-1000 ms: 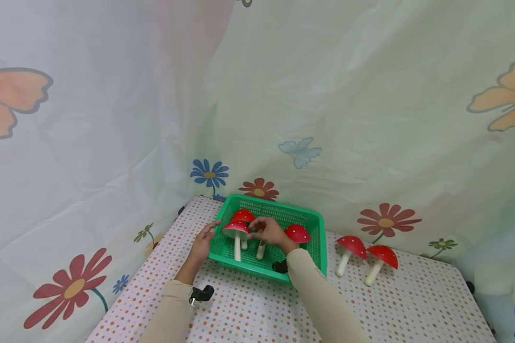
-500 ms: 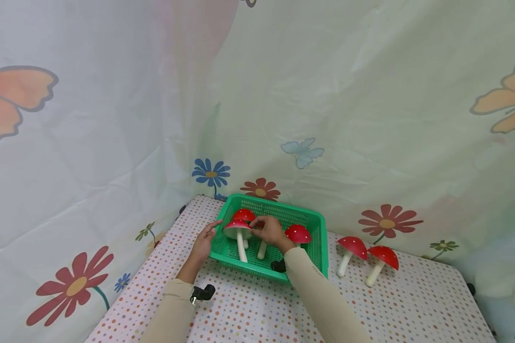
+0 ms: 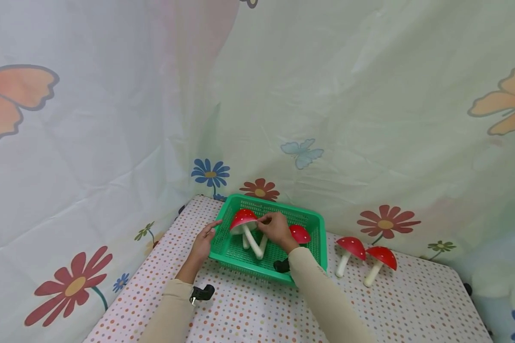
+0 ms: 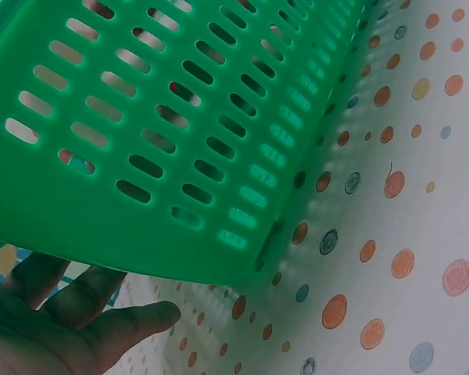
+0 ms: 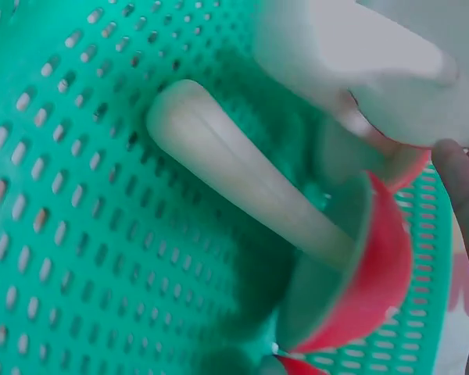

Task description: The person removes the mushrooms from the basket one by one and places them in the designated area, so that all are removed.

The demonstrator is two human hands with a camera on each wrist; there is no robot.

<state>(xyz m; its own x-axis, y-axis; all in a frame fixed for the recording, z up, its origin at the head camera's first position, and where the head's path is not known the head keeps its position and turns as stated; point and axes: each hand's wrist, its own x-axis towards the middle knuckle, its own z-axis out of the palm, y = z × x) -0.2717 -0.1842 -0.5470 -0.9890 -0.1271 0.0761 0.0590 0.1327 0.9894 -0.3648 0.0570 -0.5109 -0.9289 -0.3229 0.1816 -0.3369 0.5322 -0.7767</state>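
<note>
My right hand [image 3: 276, 229] pinches the cap rim of a toy mushroom [image 3: 243, 219], red with white dots, over the left part of a green basket [image 3: 257, 270]. Its white stem slants down to the right. Under it show the stems of other mushrooms, their caps mostly hidden by it and by the hand. In the right wrist view, one mushroom [image 5: 250, 172] lies on its side below the fingers [image 5: 461, 187]. My left hand [image 3: 202, 243] is at the basket's left end, fingers extended by the rim. The left wrist view shows that hand [image 4: 70, 328] just outside the slotted wall [image 4: 164, 148].
Another mushroom [image 3: 300, 234] lies in the basket's right part, partly behind the right wrist. Two more mushrooms, one [image 3: 352, 247] beside the other [image 3: 382, 258], lie on the dotted tablecloth [image 3: 249, 319] to the right. A printed curtain [image 3: 347, 119] hangs behind the table.
The held mushroom has tilted: its stem end swung to the right and its cap now leans left. My right hand shifted slightly right. The left hand stays at the basket's end.
</note>
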